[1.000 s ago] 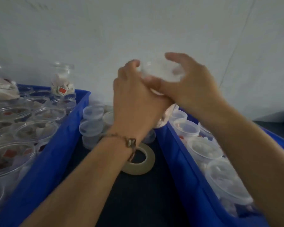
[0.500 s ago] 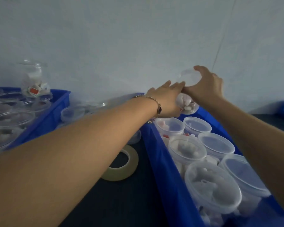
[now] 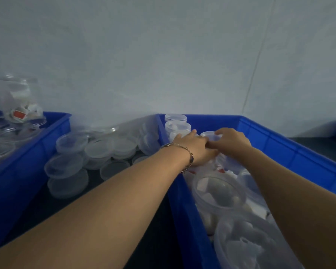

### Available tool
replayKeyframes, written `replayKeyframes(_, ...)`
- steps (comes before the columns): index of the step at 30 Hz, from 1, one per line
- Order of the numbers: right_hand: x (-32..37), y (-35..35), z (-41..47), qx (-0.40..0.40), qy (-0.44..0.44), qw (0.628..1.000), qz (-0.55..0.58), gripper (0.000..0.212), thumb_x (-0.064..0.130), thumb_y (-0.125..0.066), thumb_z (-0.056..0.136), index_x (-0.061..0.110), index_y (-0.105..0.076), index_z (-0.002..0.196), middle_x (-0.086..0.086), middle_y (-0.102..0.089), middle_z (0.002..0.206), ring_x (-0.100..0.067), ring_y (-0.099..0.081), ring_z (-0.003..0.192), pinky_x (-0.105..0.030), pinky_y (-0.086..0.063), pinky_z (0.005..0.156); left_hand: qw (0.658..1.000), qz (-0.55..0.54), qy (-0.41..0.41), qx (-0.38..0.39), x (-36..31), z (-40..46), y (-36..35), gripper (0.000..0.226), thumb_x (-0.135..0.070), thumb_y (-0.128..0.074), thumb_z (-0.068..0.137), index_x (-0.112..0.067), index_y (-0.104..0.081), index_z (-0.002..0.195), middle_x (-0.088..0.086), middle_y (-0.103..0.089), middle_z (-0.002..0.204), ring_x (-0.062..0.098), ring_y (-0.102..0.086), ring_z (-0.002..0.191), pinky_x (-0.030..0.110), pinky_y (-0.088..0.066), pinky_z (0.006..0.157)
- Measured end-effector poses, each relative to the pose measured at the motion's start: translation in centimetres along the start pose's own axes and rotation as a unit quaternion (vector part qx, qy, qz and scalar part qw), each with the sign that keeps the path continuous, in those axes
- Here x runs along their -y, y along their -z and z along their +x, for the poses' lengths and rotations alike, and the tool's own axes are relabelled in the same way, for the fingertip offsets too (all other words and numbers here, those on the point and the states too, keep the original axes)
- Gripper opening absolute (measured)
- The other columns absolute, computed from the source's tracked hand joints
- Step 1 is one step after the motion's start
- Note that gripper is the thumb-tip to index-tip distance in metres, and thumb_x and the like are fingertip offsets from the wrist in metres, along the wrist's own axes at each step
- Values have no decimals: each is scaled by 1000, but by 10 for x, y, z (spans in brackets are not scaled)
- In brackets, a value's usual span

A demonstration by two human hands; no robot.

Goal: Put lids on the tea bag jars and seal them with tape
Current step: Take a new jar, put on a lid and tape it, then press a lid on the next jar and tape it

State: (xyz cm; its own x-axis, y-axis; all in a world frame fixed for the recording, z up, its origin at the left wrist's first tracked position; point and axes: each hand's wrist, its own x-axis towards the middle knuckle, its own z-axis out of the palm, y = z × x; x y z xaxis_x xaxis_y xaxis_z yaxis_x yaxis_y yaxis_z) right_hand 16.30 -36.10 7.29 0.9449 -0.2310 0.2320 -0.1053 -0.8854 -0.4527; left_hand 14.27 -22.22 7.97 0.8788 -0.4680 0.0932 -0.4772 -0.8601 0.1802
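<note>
Jar (image 3: 209, 135) sits under my right hand (image 3: 233, 143), down among the other lidded jars at the far end of the right crate (image 3: 291, 144). My right fingers (image 3: 219, 133) curl over its clear lid, gripping the rim from above. My left hand (image 3: 195, 147) lies just beside it, thumb side touching my right hand, fingers stretched fairly straight toward the jar's left side; I cannot tell whether they press the jar itself or only rest against its neighbours. A bracelet (image 3: 184, 150) hangs at my left wrist, right over the crate's near wall.

Beyond my fingertips two more lidded jars (image 3: 176, 123) stand in a row against the crate's far-left corner. Nearer me, below my right forearm, lie bigger-looking jars (image 3: 219, 193) with white tea bags inside, lids on. Whether any carry tape is too blurred to tell.

Left of my left arm, between the crates, loose clear lids (image 3: 97, 150) lie heaped and stacked on the dark table (image 3: 155, 239). Farther left, well apart from both hands, the left crate (image 3: 27, 160) holds more jars, and one tall jar (image 3: 21, 101) with a red-tagged bag stands above the rest.
</note>
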Motion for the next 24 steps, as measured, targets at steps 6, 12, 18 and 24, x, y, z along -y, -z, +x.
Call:
replayKeyframes(6, -1, -4, 3, 77, -23, 996, -31, 61, 61, -54, 77, 19, -47, 121, -3, -52, 101, -27, -54, 96, -39, -46, 80, 999, -18, -8, -30, 2, 0, -4, 47, -47, -30, 97, -20, -46, 132, 7, -48, 132, 24, -42, 122, 43, -29, 105)
replayKeyframes(12, -1, 1, 9, 119, -10, 983, -140, 62, 71, -29, 81, 32, -54, 122, -6, -52, 134, -31, -44, 122, -51, -32, 103, 994, -48, -42, -84, 13, -16, 4, 33, -37, -30, 98, -20, -58, 94, 2, -54, 95, 19, -48, 89, 35, -34, 77)
replayKeyframes(18, 35, 5, -11, 63, 32, 996, -63, 83, 72, -37, 78, 31, -21, 148, -3, -31, 152, -29, -29, 138, -56, -28, 107, 991, 95, 30, -85, 82, -63, 28, 50, -46, -27, 100, -20, -45, 138, 2, -37, 149, 19, -25, 140, 41, -15, 112)
replayKeyframes(24, 120, 3, -40, 139, 165, 960, -176, 58, 53, -45, 91, 18, -47, 137, -10, -41, 144, -30, -33, 131, -36, -24, 104, 972, 159, 164, -50, 156, -130, 59, 60, -53, -17, 99, -20, -23, 150, 5, -10, 160, 20, 2, 147, 47, 4, 116)
